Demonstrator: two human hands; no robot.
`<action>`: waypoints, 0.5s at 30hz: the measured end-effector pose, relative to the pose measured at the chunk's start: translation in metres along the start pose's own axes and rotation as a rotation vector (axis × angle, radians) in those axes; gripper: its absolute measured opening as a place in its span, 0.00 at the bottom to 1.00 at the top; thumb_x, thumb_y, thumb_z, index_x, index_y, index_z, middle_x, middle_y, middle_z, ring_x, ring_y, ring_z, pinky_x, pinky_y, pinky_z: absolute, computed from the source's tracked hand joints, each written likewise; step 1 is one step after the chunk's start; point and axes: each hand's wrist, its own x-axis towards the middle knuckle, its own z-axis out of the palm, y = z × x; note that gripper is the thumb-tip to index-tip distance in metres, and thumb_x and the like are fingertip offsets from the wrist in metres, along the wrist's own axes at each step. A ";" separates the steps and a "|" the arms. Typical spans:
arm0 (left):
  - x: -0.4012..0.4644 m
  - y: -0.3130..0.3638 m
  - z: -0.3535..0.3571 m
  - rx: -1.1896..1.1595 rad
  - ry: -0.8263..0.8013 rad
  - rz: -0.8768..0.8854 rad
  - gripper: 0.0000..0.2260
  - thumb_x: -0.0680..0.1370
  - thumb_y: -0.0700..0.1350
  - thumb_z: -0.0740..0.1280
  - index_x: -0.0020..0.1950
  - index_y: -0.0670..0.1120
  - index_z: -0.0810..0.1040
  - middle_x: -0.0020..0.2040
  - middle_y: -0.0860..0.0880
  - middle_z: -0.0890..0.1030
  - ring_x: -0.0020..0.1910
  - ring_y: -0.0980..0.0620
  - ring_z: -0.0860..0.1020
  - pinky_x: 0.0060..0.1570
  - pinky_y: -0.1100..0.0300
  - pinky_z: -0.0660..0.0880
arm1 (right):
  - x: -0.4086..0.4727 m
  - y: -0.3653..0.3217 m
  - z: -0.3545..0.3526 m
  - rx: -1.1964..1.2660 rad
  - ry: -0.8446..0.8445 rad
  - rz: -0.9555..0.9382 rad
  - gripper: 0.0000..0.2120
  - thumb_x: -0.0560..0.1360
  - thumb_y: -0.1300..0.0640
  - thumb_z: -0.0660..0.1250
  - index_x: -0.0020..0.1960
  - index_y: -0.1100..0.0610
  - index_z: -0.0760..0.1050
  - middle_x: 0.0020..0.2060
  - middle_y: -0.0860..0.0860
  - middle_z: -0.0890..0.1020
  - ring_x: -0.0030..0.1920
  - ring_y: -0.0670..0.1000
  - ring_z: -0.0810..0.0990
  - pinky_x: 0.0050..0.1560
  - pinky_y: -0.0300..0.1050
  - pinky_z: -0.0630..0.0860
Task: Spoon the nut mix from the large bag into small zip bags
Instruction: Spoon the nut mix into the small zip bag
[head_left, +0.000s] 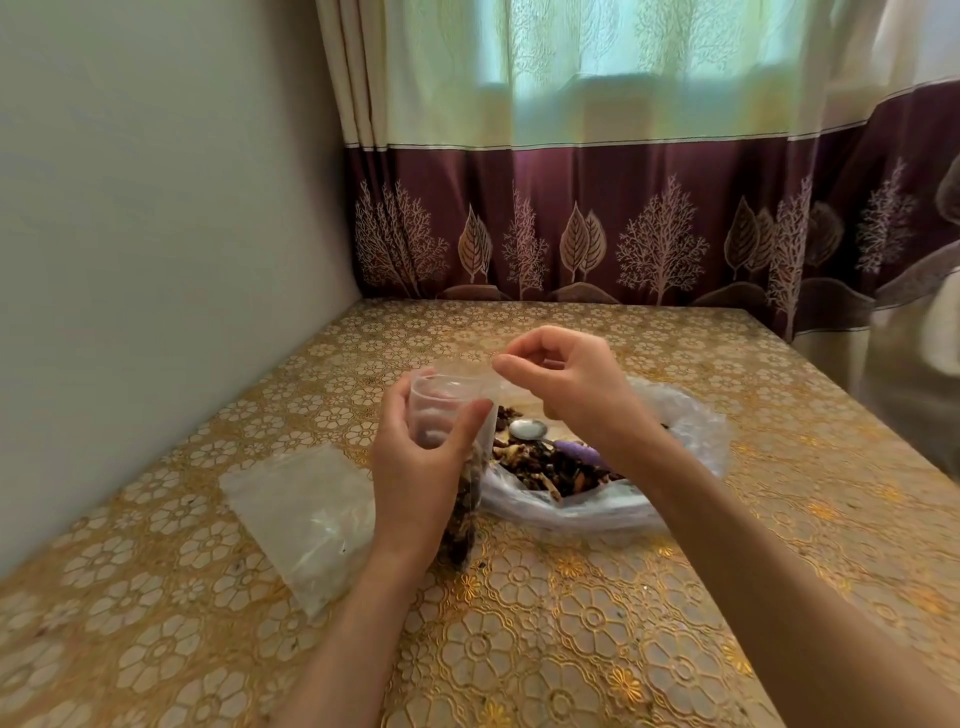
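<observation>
My left hand (415, 467) grips a small clear zip bag (447, 405) upright, its mouth open, with dark nut mix in its lower part. My right hand (566, 379) pinches the far rim of that bag's mouth between thumb and forefinger. Behind the hands lies the large clear bag (691, 431), open on the table, with brown nut mix (550, 467) inside. A metal spoon (527, 430) with a purple handle rests on the mix, bowl up and empty.
A stack of empty small zip bags (301, 514) lies flat at the left of my left hand. The table has a gold floral cloth (571, 623). A wall stands at the left, a curtain at the back.
</observation>
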 end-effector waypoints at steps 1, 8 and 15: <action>0.000 0.000 0.000 0.003 -0.001 -0.001 0.30 0.66 0.56 0.72 0.64 0.47 0.70 0.50 0.52 0.80 0.43 0.65 0.80 0.35 0.74 0.74 | -0.002 0.002 -0.003 0.017 0.012 0.006 0.04 0.75 0.59 0.68 0.41 0.56 0.77 0.28 0.44 0.73 0.25 0.36 0.70 0.27 0.28 0.66; 0.001 -0.002 0.000 0.050 -0.018 -0.006 0.34 0.65 0.55 0.71 0.68 0.49 0.67 0.56 0.53 0.78 0.48 0.62 0.78 0.41 0.72 0.76 | -0.012 0.033 -0.041 -0.563 -0.083 0.173 0.11 0.74 0.48 0.68 0.37 0.54 0.76 0.32 0.50 0.79 0.31 0.45 0.75 0.32 0.35 0.70; -0.001 0.000 0.001 0.092 0.001 0.000 0.27 0.69 0.53 0.70 0.65 0.45 0.70 0.43 0.55 0.80 0.38 0.67 0.78 0.31 0.77 0.71 | -0.015 0.045 -0.049 -0.794 -0.401 0.409 0.19 0.73 0.45 0.68 0.28 0.57 0.77 0.21 0.46 0.74 0.23 0.45 0.69 0.29 0.35 0.64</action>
